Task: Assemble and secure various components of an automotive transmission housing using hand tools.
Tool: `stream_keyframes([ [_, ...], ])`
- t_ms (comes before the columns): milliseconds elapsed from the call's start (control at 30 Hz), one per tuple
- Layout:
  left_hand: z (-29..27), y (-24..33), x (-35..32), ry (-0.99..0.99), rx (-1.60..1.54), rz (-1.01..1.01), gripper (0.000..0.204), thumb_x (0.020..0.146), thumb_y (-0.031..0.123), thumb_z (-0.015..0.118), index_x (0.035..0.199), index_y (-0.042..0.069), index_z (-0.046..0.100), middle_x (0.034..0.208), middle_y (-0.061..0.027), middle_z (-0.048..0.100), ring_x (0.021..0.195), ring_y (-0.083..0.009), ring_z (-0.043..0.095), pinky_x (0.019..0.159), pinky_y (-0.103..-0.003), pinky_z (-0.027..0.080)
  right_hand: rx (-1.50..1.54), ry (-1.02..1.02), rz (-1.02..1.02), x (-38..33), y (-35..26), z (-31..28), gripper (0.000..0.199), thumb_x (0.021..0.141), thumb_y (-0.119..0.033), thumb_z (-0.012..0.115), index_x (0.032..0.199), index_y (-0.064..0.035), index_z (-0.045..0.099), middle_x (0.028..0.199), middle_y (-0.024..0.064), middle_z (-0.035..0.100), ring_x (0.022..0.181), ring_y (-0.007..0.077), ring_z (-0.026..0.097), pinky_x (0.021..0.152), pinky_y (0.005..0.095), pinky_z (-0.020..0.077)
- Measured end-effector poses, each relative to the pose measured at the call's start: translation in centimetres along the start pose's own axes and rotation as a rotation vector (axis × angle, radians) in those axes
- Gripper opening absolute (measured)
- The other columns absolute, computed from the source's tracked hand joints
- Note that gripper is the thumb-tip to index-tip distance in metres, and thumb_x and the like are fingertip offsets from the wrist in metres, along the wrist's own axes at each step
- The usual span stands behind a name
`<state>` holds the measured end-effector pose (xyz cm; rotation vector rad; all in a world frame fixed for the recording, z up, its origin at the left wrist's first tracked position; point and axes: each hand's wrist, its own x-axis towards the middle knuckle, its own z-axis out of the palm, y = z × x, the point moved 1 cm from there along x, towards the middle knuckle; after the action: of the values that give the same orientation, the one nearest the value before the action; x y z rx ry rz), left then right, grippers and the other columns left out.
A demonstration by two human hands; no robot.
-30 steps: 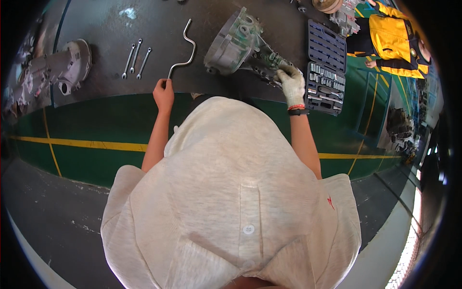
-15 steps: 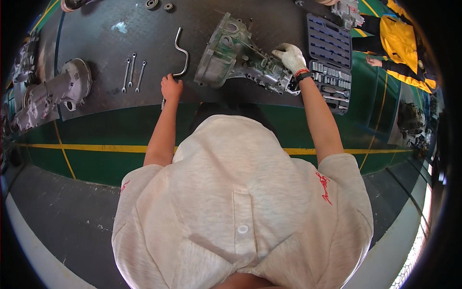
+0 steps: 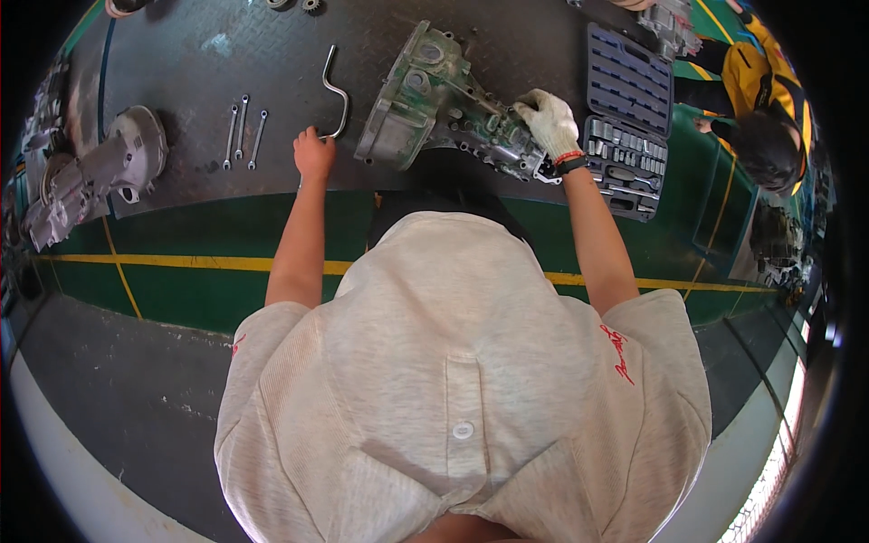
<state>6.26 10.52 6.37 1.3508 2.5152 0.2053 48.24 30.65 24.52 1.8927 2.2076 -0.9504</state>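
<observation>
A metal gearbox housing [image 3: 403, 109] lies on the dark workbench, its wide bell end to the left and its narrow end to the right. My right hand [image 3: 549, 122], in a white work glove, is closed over the top of that narrow end. My bare left hand [image 3: 314, 156] is low over the bench near the front edge, fingers curled down. Its thumb side is beside the lower end of a bent steel speed brace [image 3: 344, 95]. A sliver of something thin and shiny shows below this hand; what the fingers hold is hidden.
Several combination wrenches [image 3: 241, 127] lie left of the brace. Another housing [image 3: 127, 154] stands at the left. An open socket set case [image 3: 625, 163] lies right of my right hand. Gears [image 3: 311, 6] sit at the far edge. A person in a yellow and black jacket [image 3: 747, 72] is at the right.
My left hand stays beside the brace, with less of the shiny piece showing below it. My right hand remains on the housing. The person at the right has leaned in, head now in view.
</observation>
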Motion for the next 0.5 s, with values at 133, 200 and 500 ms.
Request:
stream_keyframes([
  [133,-0.1,1.1,2.1,-0.068,0.025,-0.001,0.041,0.085,0.036,0.07,0.114,0.007,0.068,0.108,-0.0157,0.069,0.109,-0.0373,0.063,0.091,-0.048,0.053,-0.082,0.019,-0.04,0.6,0.2,0.9,0.032,0.092,-0.032,0.063,0.109,-0.0075,0.073,0.109,0.0167,0.073,0.108,0.037,0.067,0.093,0.0458,0.0517],
  [200,0.2,2.2,3.1,-0.152,-0.106,-0.029,0.043,0.089,0.042,0.068,0.112,0.006,0.067,0.109,-0.017,0.07,0.107,-0.0372,0.065,0.089,-0.049,0.053,-0.241,-0.115,-0.094,0.8,-0.4,0.8,0.033,0.093,-0.032,0.062,0.112,-0.0074,0.071,0.112,0.017,0.072,0.108,0.037,0.066,0.093,0.0463,0.0518],
  [500,2.1,5.2,5.2,-0.225,-0.153,-0.111,0.036,0.089,0.037,0.071,0.108,0.006,0.066,0.106,-0.0169,0.072,0.1,-0.0374,0.069,0.086,-0.048,0.054,0.392,-0.096,0.041,2.7,4.4,-2.2,0.05,0.087,-0.031,0.072,0.127,-0.0001,0.066,0.114,0.0165,0.073,0.095,0.0298,0.071,0.088,0.0368,0.0544],
])
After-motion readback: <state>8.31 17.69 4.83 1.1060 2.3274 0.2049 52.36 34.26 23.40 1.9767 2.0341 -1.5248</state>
